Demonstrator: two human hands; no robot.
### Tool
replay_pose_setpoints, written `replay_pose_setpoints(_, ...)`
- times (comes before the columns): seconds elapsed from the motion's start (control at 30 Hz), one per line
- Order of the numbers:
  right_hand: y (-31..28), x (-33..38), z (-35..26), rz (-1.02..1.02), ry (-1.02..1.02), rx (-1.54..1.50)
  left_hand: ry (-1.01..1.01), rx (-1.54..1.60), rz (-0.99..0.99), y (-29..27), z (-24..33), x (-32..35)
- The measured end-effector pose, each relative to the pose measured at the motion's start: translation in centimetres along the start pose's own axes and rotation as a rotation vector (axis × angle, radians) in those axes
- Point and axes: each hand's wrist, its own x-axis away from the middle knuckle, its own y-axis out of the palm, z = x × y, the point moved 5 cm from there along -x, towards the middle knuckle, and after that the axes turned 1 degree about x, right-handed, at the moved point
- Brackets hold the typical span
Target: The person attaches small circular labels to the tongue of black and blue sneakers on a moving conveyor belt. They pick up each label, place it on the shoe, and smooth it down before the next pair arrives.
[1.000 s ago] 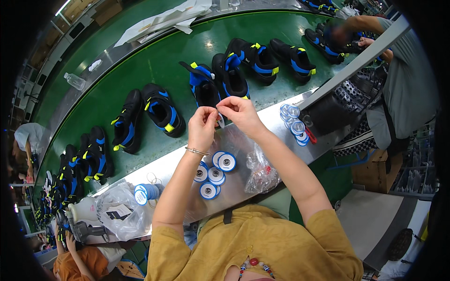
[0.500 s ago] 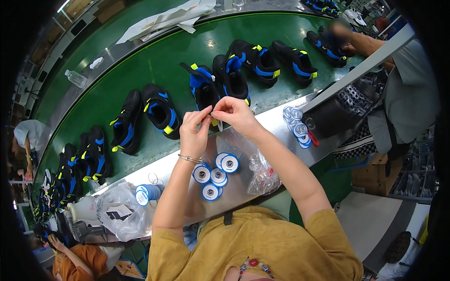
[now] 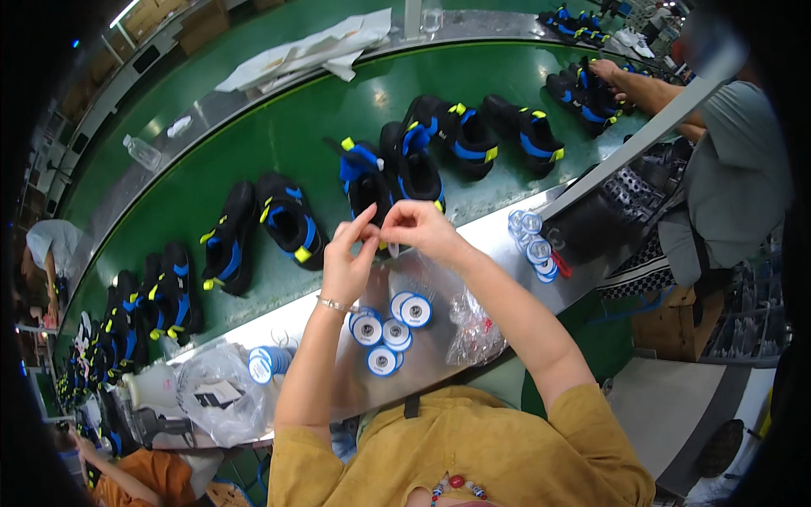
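Nearest the person, on the steel ledge point(image 3: 498, 245) that runs along the green belt point(image 3: 279, 144), lies a cluster of four small spools point(image 3: 390, 325) with blue rims and white faces. It sits on the ledge just below the two raised hands. To the right of the cluster is a crumpled clear bag point(image 3: 475, 325), and to its left another blue spool point(image 3: 263, 365) lies on its side beside a larger clear bag point(image 3: 207, 393).

Above the cluster, the left hand point(image 3: 345, 264) and the right hand point(image 3: 420, 230) meet over the ledge's far edge. The left hand's thumb and forefinger are pinched together, fingertips pointing up toward the right hand. The right hand's fingers are also closed in a pinch, with a small pale piece point(image 3: 393, 250) hanging just under them; it is too small to tell what it is, or whether a thread runs between the hands. A thin bracelet point(image 3: 334, 303) circles the left wrist.

Further right along the ledge, well apart from the cluster, is a second group of spools point(image 3: 534, 245).

Beyond the ledge, black shoes with blue straps and yellow tabs lie on the belt. One pair point(image 3: 393, 173) is right behind the hands, a single shoe point(image 3: 289, 220) to its left, more pairs point(image 3: 498, 135) to its right.

At the far right another person's hand point(image 3: 605, 71) rests on shoes at the belt's edge.
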Motion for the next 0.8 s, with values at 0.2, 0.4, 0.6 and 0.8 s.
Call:
replay_pose_setpoints(0.2,0.7,-0.2,0.0,-0.033,-0.013,0.006,-0.178,0.183,-0.021,-0.3,-1.7,0.0)
replay_pose_setpoints(0.4,0.4,-0.2,-0.4,-0.043,-0.018,0.045,-0.279,0.234,-0.024,-0.2,-2.2,-0.3)
replay_pose_setpoints(0.6,-1.6,-3.2,-2.6,0.118,-0.26,0.645,-0.255,0.03,0.272,-3.6,-6.4,-5.5)
replay_pose_setpoints(0.8,1.0,-9.0,-1.6,0.357,-0.211,1.279,-0.248,0.262,0.058,-2.7,-12.3,-13.0)
